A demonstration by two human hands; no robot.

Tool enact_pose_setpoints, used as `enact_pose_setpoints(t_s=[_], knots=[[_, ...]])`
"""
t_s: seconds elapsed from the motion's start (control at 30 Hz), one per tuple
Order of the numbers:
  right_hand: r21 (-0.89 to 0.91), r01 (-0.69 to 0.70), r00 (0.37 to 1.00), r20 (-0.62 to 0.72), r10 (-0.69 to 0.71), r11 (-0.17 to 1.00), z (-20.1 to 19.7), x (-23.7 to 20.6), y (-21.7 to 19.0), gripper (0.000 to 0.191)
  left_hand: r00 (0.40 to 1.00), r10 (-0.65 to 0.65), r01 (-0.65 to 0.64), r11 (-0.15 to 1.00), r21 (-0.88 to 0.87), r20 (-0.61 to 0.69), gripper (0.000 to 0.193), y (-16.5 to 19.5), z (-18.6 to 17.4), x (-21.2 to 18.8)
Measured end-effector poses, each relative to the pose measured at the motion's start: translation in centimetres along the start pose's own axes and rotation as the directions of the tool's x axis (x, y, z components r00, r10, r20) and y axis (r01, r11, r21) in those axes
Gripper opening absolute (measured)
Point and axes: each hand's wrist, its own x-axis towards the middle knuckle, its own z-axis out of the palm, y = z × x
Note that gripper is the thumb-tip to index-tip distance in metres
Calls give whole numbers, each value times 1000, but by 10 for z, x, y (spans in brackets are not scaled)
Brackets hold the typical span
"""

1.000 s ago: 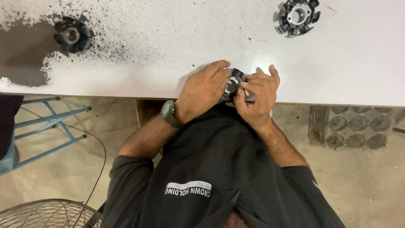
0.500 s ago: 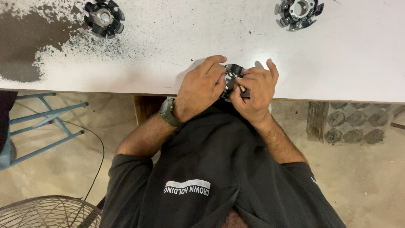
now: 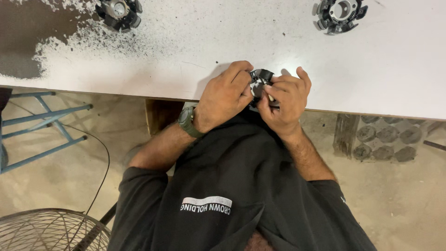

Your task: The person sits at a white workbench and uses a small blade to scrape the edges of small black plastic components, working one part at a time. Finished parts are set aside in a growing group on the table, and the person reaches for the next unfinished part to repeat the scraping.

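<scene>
- The left hand [image 3: 226, 96] and the right hand [image 3: 284, 100] meet over the near edge of the white worktable with a worn dark patch [image 3: 390, 69]; between them they clasp a small round black-and-metal toothed part [image 3: 260, 80], which sits just over that edge, in front of the person's chest.
- Both hands are closed narrowly on the part: left fingers curl over its left side, right fingers pinch its right and near side.
- The right fingertips seem also to press a thin pale sliver against the part; I cannot tell what it is.
- Risk, as I judge it: the part hangs at the table's lip, so a slipping pinch could drop it to the sandy floor [image 3: 55, 186].
- The teeth look sharp-edged; a twist under pressure could nick a fingertip.
- Two similar toothed parts lie far off: one at far left [image 3: 118, 14], one at far right [image 3: 339, 14], both well apart from the hands.
- Most of the held part is covered by fingers; its underside and middle are hidden.
- A wire fan guard [image 3: 49, 230] is cut off at near left.
</scene>
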Motion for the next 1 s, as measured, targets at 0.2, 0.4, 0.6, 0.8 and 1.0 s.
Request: enact_pose_setpoints(t_s=[0.2,0.4,0.6,0.8,1.0], knots=[[-5,13,999,33,-12,1000,-2,-1,-1,33,1000,8,-8,1000,22,-30,15,-1,4,-4],[-7,25,999,43,-25,1000,-2,1,0,35,998,17,-16,1000,22,-67,17,-3,7,-7],[-29,29,998,57,-27,999,-2,2,-1,38,996,37,-34,999,33,-86,18,-1,6,-5],[-50,-13,995,103,18,999,-4,2,-1,34,1000,-2,1,999,-36,-22,18,-4,6,-10],[169,-158,895,-393,214,973,2,-11,13,23,944,157,-64,950,305,-291,31,-60,-46,-5]])
